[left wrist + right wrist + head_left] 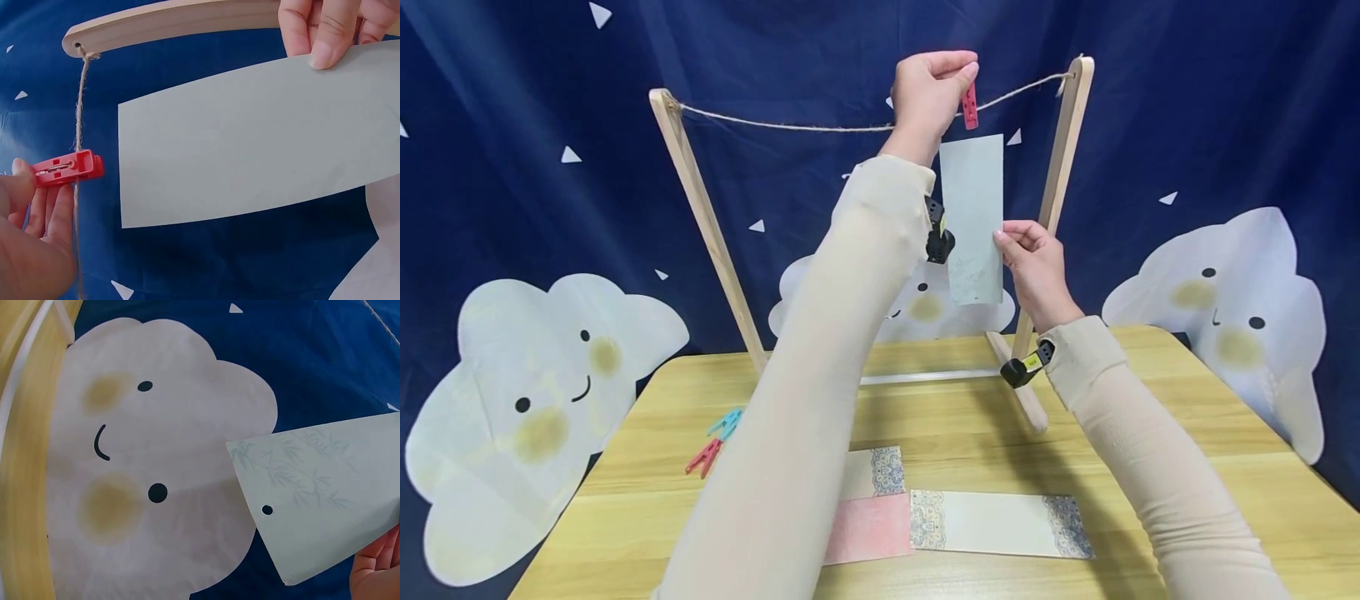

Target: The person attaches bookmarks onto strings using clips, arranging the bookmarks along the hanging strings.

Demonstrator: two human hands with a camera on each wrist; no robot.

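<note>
Between thumb and fingers, my left hand (pixel 925 100) pinches a red clothespin (pixel 970 107) at the twine line (pixel 790 127), right of its middle. In the left wrist view the clothespin (pixel 69 169) lies across the twine (pixel 79 119). My right hand (pixel 1033 265) pinches the right edge of a pale green paper bookmark (pixel 973 208), held upright. Its top edge is just below the clothespin, apart from it. In the right wrist view the bookmark (pixel 312 487) shows a faint bamboo print and a punched hole at its lower end.
A wooden frame with two posts (pixel 1067 142) carries the twine. On the table (pixel 955 425) lie a blue clothespin (pixel 725 423), a red clothespin (pixel 703 458), a pink bookmark (pixel 872 527) and two patterned bookmarks, one (pixel 1000 522) at right. Behind hangs a blue cloud-print curtain (pixel 820 50).
</note>
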